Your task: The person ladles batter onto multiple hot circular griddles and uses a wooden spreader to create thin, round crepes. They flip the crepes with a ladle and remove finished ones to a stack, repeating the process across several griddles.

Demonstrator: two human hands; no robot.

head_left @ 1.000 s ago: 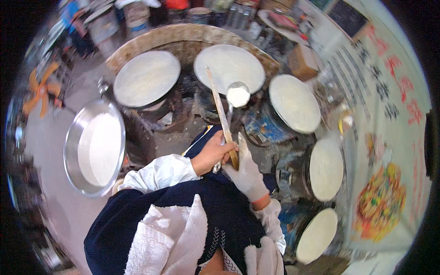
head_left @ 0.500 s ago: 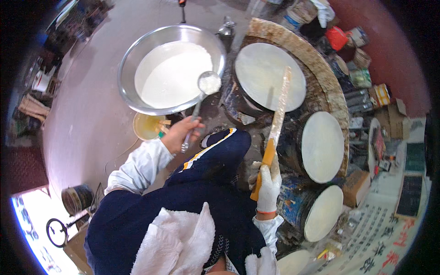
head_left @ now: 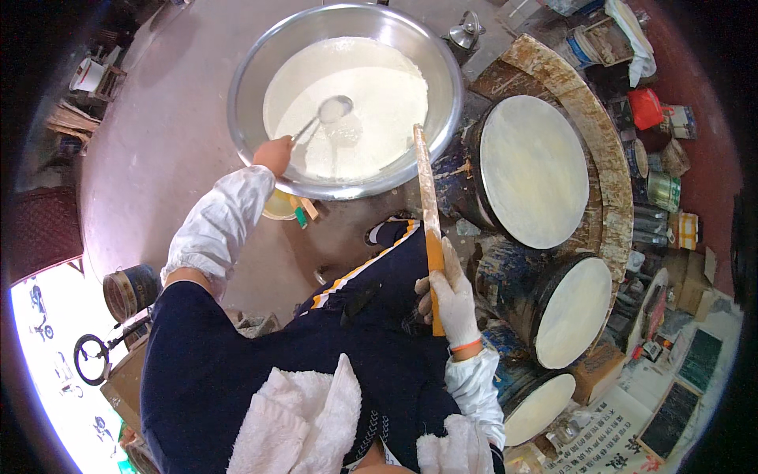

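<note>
My bare left hand (head_left: 274, 155) grips the handle of a metal ladle (head_left: 335, 109), whose round bowl is over the white batter (head_left: 371, 95). The batter lies in a wide stainless steel basin (head_left: 246, 103). My right hand (head_left: 452, 300), in a white glove, is closed around the orange handle of a long, batter-smeared scraper (head_left: 427, 186). The scraper's tip points away from me, overlapping the basin's right rim; I cannot tell whether they touch. To the right stand round griddles, a far one (head_left: 534, 170), a middle one (head_left: 574, 314) and a near one (head_left: 541, 408), each topped with a pale layer.
A crusted curved ledge (head_left: 616, 182) borders the griddles. Behind the basin's right side sits a metal pot (head_left: 466, 31). A small yellowish tub (head_left: 279, 207) with sticks is below the basin. Cluttered containers and a red bag (head_left: 646, 108) line the right wall.
The ladle has gone from the basin's right rim to above the batter's middle. The scraper has swung left, its tip leaving the far griddle for the basin's rim. The whole view has shifted.
</note>
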